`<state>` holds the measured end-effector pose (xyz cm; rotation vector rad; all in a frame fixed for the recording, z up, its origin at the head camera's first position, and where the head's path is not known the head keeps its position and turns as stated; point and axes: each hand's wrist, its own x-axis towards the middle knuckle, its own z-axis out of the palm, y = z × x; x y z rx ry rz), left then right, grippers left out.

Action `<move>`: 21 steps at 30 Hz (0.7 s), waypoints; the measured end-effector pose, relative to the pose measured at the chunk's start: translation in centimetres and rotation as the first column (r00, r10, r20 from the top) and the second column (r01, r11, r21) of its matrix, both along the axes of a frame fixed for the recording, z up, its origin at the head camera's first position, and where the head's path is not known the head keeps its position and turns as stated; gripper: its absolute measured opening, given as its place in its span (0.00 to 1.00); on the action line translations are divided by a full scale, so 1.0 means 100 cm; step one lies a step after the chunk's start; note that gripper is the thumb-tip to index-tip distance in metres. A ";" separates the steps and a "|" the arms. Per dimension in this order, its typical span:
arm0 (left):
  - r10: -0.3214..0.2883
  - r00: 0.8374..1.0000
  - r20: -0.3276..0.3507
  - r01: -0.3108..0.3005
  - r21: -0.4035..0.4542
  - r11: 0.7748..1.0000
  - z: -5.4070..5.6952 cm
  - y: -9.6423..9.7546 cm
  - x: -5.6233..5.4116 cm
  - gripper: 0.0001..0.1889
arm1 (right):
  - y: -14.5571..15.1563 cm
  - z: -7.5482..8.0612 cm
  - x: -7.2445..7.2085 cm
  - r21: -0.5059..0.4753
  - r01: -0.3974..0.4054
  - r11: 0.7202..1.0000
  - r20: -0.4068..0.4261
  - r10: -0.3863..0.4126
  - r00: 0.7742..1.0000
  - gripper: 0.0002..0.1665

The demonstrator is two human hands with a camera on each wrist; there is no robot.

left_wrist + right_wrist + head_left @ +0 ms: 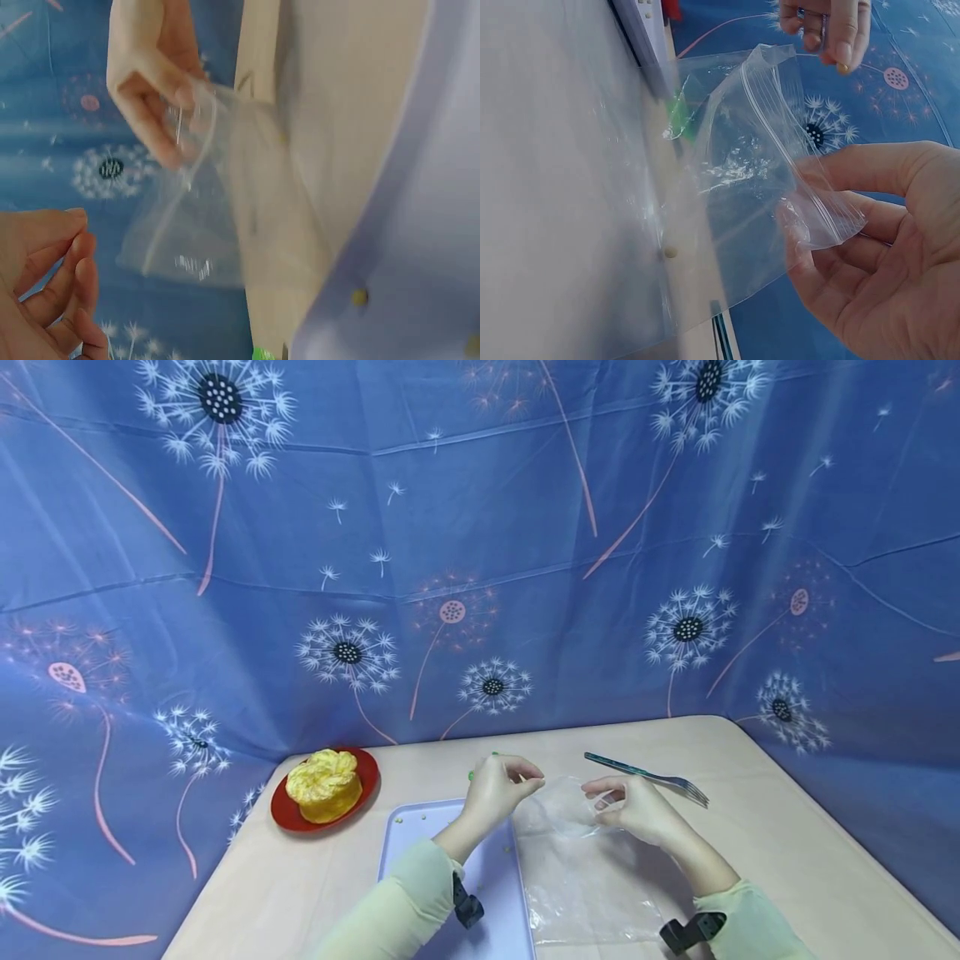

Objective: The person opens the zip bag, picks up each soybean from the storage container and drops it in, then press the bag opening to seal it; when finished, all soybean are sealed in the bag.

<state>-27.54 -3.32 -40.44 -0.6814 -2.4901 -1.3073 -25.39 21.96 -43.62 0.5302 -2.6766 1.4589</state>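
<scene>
The right hand [637, 810] clamps thumb and fingers on a zip-lock bag [742, 161] above the table [258, 889], apparently to steady its floppy mouth, while the left hand [497, 787] pinches a yellow bead [843, 68].

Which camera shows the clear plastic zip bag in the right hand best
The right wrist view: there the clear plastic zip bag is largest, its ridges sharp. The left wrist view shows it blurrier, pinched by the right hand; the head view shows it small and faint.
</scene>
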 end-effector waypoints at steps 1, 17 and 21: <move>-0.006 1.000 -0.011 0.006 -0.011 1.000 0.000 0.003 0.001 0.02 | 0.000 0.000 0.000 0.001 -0.005 1.000 -0.004 0.005 1.000 0.26; 0.044 0.998 -0.034 -0.048 -0.122 0.991 -0.017 0.018 0.008 0.03 | -0.002 -0.001 0.003 0.007 -0.020 1.000 -0.016 0.020 1.000 0.27; 0.037 0.999 -0.031 -0.038 -0.028 0.999 -0.013 0.009 0.006 0.06 | 0.000 -0.001 0.003 0.001 -0.015 1.000 -0.012 0.015 1.000 0.27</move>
